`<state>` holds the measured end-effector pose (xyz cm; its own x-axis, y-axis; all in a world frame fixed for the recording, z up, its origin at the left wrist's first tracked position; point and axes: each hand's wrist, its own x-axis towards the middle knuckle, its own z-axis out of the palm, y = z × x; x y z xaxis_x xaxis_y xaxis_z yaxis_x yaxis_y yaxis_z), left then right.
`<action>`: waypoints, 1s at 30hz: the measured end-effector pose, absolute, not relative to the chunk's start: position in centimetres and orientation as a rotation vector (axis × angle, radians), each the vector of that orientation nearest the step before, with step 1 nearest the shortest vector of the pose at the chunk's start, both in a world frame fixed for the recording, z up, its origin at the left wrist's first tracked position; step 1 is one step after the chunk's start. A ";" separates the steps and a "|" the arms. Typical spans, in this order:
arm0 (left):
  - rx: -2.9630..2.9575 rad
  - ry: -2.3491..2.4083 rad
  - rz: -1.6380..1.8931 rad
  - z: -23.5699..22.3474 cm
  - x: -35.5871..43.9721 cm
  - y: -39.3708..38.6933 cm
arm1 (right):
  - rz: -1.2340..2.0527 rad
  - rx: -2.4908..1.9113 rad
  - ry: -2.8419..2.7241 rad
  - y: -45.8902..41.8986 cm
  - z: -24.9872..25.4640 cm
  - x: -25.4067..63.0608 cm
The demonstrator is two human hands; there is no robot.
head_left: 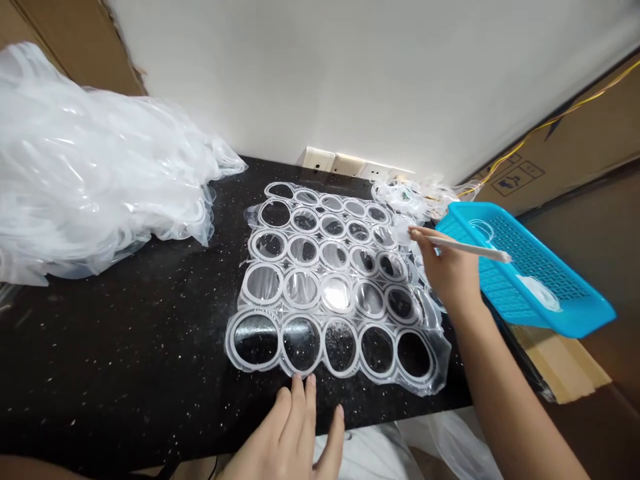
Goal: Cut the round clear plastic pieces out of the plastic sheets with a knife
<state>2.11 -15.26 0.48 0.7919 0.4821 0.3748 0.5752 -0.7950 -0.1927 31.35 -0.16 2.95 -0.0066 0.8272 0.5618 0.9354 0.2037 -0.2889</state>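
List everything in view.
Ring-patterned plastic sheet: one, whitish, centre
Thin stick: one, white, right
Basket: one, blue, right
Plastic scraps: several, white, in basket
Plastic pile: one, translucent, left
Tangled plastic: one heap, whitish, beyond sheet
Countertop: one, speckled black, centre
Wall: one, white, behind
Sockets: several, white, along wall
Wiring: uncounted, yellow, upper right
Cardboard: several, brown, both sides
Crumpled plastic: uncounted, translucent, below countertop
Left hand: one, bare, near sheet
Right hand: one, bare, holding stick

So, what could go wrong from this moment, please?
The ringed plastic sheet might shift or wrinkle, since the left hand is only at its near edge. The white stick in the right hand could snag the sheet, as that hand is close to its right side. The blue basket could be knocked, because it is close beside the right hand.
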 end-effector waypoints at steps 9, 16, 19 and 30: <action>-2.591 -1.148 -0.373 2.2 2.0 -12.2 | 0.105 -1.604 -1.942 -1.1 4.9 29.9; -2.610 -1.377 -0.179 0.1 2.2 -11.6 | 1.099 -0.993 -2.098 -1.9 3.8 18.1; -2.609 -1.408 -0.135 -0.2 2.3 -11.5 | 1.317 -0.970 -2.077 -1.0 2.7 16.5; -2.551 -1.436 -0.209 -0.5 2.4 -11.5 | 1.361 -0.945 -2.147 -0.9 2.1 15.9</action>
